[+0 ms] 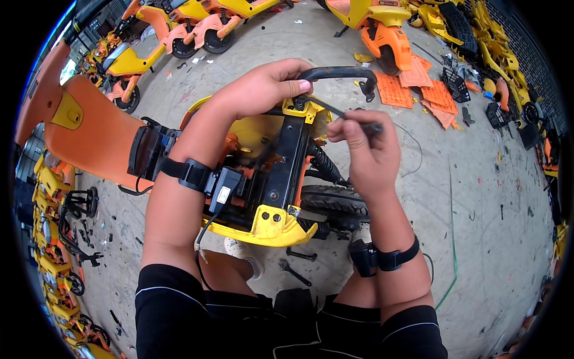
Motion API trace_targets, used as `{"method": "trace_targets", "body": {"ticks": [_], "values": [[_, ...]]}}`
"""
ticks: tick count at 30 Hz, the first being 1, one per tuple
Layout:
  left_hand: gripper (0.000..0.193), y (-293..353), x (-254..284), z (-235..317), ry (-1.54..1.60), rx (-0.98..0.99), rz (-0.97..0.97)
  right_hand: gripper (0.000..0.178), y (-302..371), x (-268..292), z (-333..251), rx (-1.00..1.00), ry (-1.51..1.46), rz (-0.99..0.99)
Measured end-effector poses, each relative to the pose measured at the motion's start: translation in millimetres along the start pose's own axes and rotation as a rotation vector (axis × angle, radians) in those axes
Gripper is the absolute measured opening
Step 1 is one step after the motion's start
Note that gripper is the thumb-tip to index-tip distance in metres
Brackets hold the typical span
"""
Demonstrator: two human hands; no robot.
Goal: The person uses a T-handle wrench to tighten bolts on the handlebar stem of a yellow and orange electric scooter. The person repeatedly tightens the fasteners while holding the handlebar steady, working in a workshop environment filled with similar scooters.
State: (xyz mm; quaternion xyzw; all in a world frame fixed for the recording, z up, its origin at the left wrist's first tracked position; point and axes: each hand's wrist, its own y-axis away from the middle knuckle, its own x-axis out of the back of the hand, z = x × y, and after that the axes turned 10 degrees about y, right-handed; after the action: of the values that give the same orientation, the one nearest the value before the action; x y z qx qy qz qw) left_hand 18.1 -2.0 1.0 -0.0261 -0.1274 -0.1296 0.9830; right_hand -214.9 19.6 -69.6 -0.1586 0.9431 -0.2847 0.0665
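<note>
My left hand (272, 88) is closed around one end of a curved black grab rail (341, 73) at the rear of a partly stripped scooter. The rail's other end hangs free to the right. In my right hand (372, 149) is a thin, dark rod-shaped tool (326, 108), pinched between thumb and fingers. Its far end reaches the yellow bracket (311, 112) just below my left hand; whether it sits in a bolt there is hidden. Below lie the black frame beam (281, 161), the yellow tail panel (272, 227) and the rear tyre (335, 200).
An adjustable wrench (295, 272) and a black bolt-like rod (302, 255) lie on the floor by my feet. The scooter's orange front panel (95, 137) extends left. Orange panels (412, 87) and yellow scrap lie far right; several scooters (382, 39) stand behind.
</note>
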Motion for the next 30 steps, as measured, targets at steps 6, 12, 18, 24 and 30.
{"method": "trace_targets", "body": {"ticks": [6, 12, 18, 24, 30], "values": [[0.029, 0.1, 0.7, -0.1, 0.007, -0.005, -0.006, 0.024, 13.1, -16.6, -3.5, 0.31, 0.571, -0.042], [0.028, -0.2, 0.5, -0.4, 0.017, 0.008, -0.006, 0.029, 12.6, -23.8, -12.5, 0.507, 0.798, -0.138], [0.026, -1.1, 1.6, -1.0, 0.009, 0.014, -0.016, 0.019, 17.0, -23.1, -6.6, 0.49, 0.792, -0.072], [0.031, -0.1, 1.7, -2.5, -0.083, -0.013, 0.014, 0.025, -2.1, -3.5, 14.3, -0.154, 0.003, 0.098], [0.033, -0.7, 0.0, -1.8, -0.041, -0.006, 0.013, 0.026, -20.5, 5.9, 22.4, -0.357, -0.448, 0.157]]}}
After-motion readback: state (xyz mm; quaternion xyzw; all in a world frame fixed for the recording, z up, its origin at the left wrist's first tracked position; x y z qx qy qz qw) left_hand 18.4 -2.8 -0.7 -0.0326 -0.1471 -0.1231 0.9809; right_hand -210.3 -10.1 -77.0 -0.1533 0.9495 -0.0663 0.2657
